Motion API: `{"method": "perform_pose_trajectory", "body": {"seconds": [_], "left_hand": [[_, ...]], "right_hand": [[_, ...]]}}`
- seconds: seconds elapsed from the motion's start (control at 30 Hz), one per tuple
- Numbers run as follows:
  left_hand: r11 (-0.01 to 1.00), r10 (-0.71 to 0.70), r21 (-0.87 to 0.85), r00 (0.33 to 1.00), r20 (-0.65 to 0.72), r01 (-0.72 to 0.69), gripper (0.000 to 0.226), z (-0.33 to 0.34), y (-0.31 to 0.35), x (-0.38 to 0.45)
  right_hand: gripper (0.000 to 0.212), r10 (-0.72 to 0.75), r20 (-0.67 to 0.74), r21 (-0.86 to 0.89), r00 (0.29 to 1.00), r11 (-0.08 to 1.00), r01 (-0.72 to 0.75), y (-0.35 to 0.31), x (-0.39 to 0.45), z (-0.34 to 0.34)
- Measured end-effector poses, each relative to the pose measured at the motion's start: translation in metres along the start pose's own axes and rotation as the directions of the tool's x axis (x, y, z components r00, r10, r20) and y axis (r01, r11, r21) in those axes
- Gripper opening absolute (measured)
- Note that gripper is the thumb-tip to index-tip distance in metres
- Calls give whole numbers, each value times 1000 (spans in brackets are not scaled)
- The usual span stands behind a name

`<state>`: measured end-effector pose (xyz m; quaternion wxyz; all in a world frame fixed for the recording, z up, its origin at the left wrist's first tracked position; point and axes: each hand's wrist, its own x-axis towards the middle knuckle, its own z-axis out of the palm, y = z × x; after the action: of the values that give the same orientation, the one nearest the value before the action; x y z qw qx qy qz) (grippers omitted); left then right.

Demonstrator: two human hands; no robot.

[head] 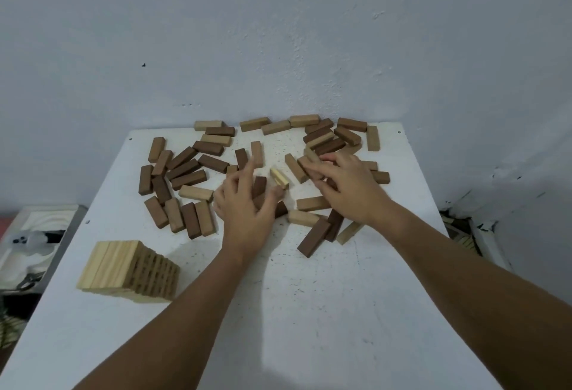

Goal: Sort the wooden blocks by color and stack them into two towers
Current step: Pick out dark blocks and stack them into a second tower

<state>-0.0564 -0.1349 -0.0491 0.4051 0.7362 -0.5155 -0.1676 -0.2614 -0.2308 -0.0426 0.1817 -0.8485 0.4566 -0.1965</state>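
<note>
A: How far along?

B: One pale tower (128, 270) stands lower left on the worktop (278, 312); no dark tower yet. Loose blocks (185, 173), dark and pale mixed, lie scattered mid-frame.

A: Hands?

B: Left hand (244, 207) spread, fingers apart, over blocks; right hand (346, 185) curls on a pale block (309, 166). The blocks lie crowded, some overlapping.

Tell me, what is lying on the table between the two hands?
In the head view, a pale block lies tilted on the white table, between the left hand and right hand.
</note>
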Motion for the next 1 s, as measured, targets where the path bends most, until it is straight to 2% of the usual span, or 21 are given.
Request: {"method": "perform_pose_trajectory", "body": {"seconds": [0.07, 0.17, 0.23, 0.33, 0.47, 0.57, 0.63, 0.73, 0.8, 0.87, 0.93, 1.0], "left_hand": [[1000, -31, 1, 999, -18, 31, 49, -5, -3, -16], [996, -84, -7, 994, -73, 84, 37, -10, -10, -38], [998, -52, 36, 995, -83, 55, 32, -10, -15, -44], [995, 13, 99, 1000, -10, -12, 31, -7, -11, -42], [996, 40, 75, 999, 5, -40, 12, -10, -11, -41], [997, 45, 65, 999, 10, -46, 15, -11, -13, -44], [997, 32, 64, 999, 6, -32, 15, -9, -13, -44], [998, 1, 70, 1000, -16, 0, 23, -8, -11, -43], [998, -4, 70, 999, -38, 7, 24, -7, -12, -44], [996, 19, 85, 996, -84, -12, 29, -6, -11, -45], [983, 40, 180, 990, -135, -16, 40, -7, -8, -47], [955, -10, 290, 988, -151, 54, 56, -4, -5, -48]], "right_hand": [[34, 13, -35, 73, 999, 997, -10, -9, -10, 1], [29, 1, 3, 105, 1000, 994, -1, -28, -23, 10], [25, -20, 29, 58, 999, 998, 18, -35, -27, 18], [23, 8, 74, 8, 997, 1000, -9, -38, -25, 17], [10, 34, 125, 4, 992, 999, -35, -33, -25, 7], [8, 72, 109, 22, 991, 997, -74, -31, -24, 2], [7, 79, 50, 75, 996, 994, -82, -31, -17, -2], [24, 81, 9, 96, 997, 992, -81, -40, -1, -2], [33, 45, 5, 38, 999, 998, -45, -51, 10, 1], [39, 31, 60, -38, 998, 999, -28, -63, 19, 6], [37, 15, 113, -132, 994, 991, 0, -74, 24, 14], [31, 26, 110, -187, 994, 982, -5, -79, 24, 19]]}}
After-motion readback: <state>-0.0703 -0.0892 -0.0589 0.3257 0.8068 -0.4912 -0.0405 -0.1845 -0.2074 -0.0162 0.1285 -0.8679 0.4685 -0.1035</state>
